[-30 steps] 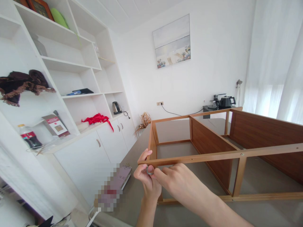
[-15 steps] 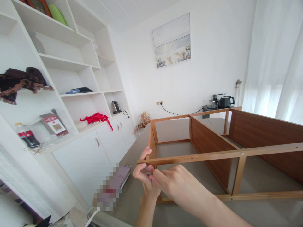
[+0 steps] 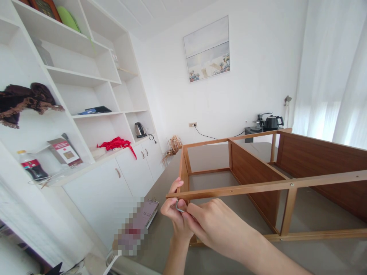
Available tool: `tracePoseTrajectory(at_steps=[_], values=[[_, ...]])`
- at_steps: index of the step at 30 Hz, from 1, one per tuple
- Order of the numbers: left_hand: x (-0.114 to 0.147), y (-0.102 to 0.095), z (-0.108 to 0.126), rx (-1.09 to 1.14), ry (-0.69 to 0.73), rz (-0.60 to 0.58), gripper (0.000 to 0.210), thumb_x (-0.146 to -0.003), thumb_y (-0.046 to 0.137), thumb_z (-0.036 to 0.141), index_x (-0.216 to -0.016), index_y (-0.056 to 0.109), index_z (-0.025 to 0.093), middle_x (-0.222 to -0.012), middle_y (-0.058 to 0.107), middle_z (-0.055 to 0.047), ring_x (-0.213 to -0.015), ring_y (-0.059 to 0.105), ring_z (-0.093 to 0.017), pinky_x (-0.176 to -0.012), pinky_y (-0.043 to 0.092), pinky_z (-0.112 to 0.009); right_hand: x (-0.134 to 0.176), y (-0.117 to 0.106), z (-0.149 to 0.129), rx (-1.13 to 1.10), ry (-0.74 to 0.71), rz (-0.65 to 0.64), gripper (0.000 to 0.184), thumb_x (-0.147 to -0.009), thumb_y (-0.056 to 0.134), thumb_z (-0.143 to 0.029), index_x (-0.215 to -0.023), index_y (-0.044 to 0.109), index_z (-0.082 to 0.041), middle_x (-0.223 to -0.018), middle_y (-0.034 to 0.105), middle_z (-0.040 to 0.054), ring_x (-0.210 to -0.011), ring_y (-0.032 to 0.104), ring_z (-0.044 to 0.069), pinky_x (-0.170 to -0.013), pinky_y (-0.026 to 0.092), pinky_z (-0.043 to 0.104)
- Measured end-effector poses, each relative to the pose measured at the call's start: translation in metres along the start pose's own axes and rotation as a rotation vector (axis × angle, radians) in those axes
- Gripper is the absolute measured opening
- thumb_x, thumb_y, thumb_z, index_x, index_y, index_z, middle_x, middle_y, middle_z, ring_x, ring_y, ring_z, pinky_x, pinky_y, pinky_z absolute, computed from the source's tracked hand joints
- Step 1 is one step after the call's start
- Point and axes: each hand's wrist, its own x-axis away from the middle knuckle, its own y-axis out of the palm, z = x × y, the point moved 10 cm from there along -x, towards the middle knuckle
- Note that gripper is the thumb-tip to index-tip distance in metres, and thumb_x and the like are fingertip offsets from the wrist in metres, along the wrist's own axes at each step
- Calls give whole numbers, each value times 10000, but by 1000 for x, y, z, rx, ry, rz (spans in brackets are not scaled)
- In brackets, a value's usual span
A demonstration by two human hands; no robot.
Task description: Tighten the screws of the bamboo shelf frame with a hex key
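A brown wooden shelf frame (image 3: 212, 193) lies on its side on a table. At its near left corner my left hand (image 3: 179, 221) is closed on the wood, fingers above and behind the rail and thumb below it. Just under that corner is a small bent metal hex key (image 3: 180, 208), its short end pointing up at the rail's outer face. Its long end is pinched between the thumb and fingers of my right hand (image 3: 216, 221). The left thumb and fingertips are close around the key's upper end. Whatever the tip sits in is hidden.
A phone (image 3: 147, 214) lies on the grey table (image 3: 156, 229) left of my hands. White shelving (image 3: 94, 160) with a cola bottle (image 3: 31, 164), a box and red cloth runs along the left. Dried plants (image 3: 173, 147) and a black kettle (image 3: 273, 122) stand beyond the frame.
The hex key's long arm has swung a little, and more of it shows now. My right hand has shifted slightly with it. The left hand keeps its hold on the corner.
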Motion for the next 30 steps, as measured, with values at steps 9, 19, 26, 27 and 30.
tracePoseTrajectory(at_steps=[9,19,26,27,30], values=[[-1,1,1,13,-1,-11,115,-1112,365,336,-1178,291,278,-1349,593,-156,-1308,599,-243,-1031,514,-576,5,-6,-4,60,-34,-89,242,-1004,587,-164,-777,517,-209,-590,579,-46,-456,493,127,-499,122,321],[7,-3,-7,-26,0,29,136,-1093,400,241,-1176,305,293,-1370,574,-112,-1287,603,-193,-1055,507,-528,3,11,2,-83,34,-214,234,-1042,532,-231,-815,578,-199,-640,646,-30,-499,538,115,-512,161,311],[8,-1,-11,28,-49,-2,250,-1050,478,189,-1180,294,296,-1388,574,-111,-1334,576,-226,-1075,491,-590,4,7,-9,5,-69,-63,41,-1041,537,-164,-1076,550,-181,-754,691,-18,-564,608,144,-505,205,314],[7,0,-9,33,-44,-7,253,-1049,472,178,-1186,294,295,-1384,574,-112,-1341,571,-227,-1076,490,-592,4,5,-11,8,-82,-50,76,-1035,543,-136,-1098,538,-178,-814,707,-6,-597,628,146,-510,224,312],[4,0,-3,23,-23,-16,251,-1048,462,162,-1187,296,290,-1383,570,-118,-1336,575,-226,-1066,499,-582,5,5,-13,-13,-98,-69,141,-1019,538,-67,-1112,515,-171,-937,720,21,-641,652,145,-522,279,302]])
